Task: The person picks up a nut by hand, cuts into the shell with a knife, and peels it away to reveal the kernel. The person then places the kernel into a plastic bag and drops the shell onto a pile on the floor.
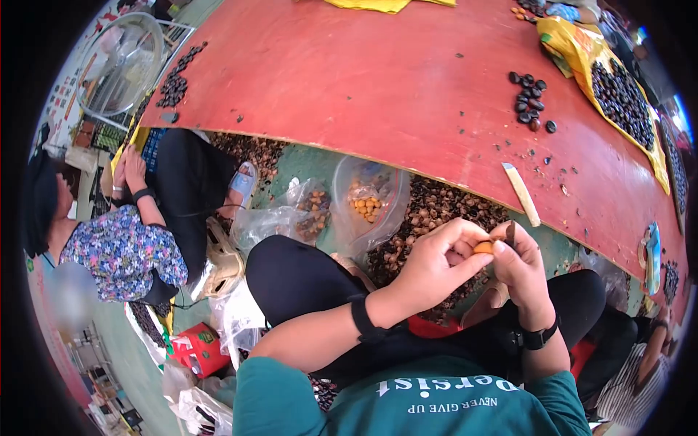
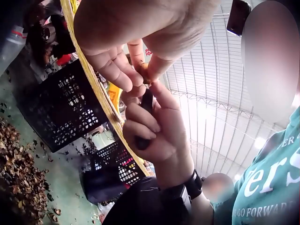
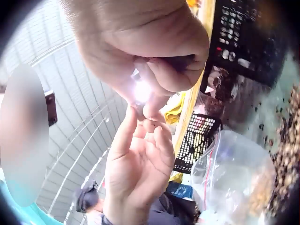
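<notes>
In the head view my left hand (image 1: 440, 261) pinches a small yellow-orange nut kernel (image 1: 483, 248) between thumb and fingers, in front of my knees. My right hand (image 1: 522, 269) meets it from the other side, thumb right at the kernel. A dark, slim tool (image 2: 146, 101) runs through the curled fingers of the right hand in the left wrist view. In the right wrist view a bright glare hides the spot where the fingertips meet, above the left hand (image 3: 138, 173). Brown shell pieces (image 1: 443, 207) lie heaped on the floor below the hands.
The red table (image 1: 327, 80) stands ahead, bearing loose dark nuts (image 1: 528, 100), a pale flat strip (image 1: 521, 194) and a yellow sack (image 1: 574, 43) with more nuts. A clear plastic bag (image 1: 349, 236) on the floor holds orange kernels. Another person (image 1: 123, 251) sits at left.
</notes>
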`<state>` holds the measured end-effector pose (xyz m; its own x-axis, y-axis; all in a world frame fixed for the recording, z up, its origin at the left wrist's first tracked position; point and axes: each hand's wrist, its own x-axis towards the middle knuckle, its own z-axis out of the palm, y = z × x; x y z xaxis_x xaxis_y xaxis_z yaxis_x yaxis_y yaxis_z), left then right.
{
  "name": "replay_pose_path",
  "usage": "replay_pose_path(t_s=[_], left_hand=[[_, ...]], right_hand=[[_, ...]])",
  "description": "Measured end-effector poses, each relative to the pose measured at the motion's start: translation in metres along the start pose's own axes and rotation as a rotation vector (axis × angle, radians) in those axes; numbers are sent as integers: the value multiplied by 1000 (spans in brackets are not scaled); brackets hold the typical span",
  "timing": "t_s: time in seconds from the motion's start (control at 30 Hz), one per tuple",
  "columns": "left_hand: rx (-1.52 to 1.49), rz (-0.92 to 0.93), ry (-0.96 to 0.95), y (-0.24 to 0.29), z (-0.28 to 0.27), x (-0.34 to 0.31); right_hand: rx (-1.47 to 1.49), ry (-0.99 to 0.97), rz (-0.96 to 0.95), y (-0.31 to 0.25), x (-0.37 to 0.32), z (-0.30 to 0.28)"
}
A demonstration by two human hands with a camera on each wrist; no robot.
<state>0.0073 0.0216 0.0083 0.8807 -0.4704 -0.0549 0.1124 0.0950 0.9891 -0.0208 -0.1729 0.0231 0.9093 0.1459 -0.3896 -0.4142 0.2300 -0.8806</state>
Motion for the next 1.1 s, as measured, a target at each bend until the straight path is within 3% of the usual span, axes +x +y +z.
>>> replay_pose_path(t_s=[0.27,0.4,0.53,0.87,0.97,1.1], left_hand=[[-102,28,119,-14,3,5],[-206,22,119,-12,0,10],[-191,92,212,-4,-4,9],[33,122,161,-3,-16,0],[277,194,124,-11,-18,1],[331,162,121,-22,-15,5]], right_hand=[[-79,193,-263,30,16,11],[-86,160,-225,22,11,11],[-344,176,-256,13,6,28],[-303,33,-45,12,-4,14],[-208,46,45,20,-3,12],[-82,22,123,29,0,7]])
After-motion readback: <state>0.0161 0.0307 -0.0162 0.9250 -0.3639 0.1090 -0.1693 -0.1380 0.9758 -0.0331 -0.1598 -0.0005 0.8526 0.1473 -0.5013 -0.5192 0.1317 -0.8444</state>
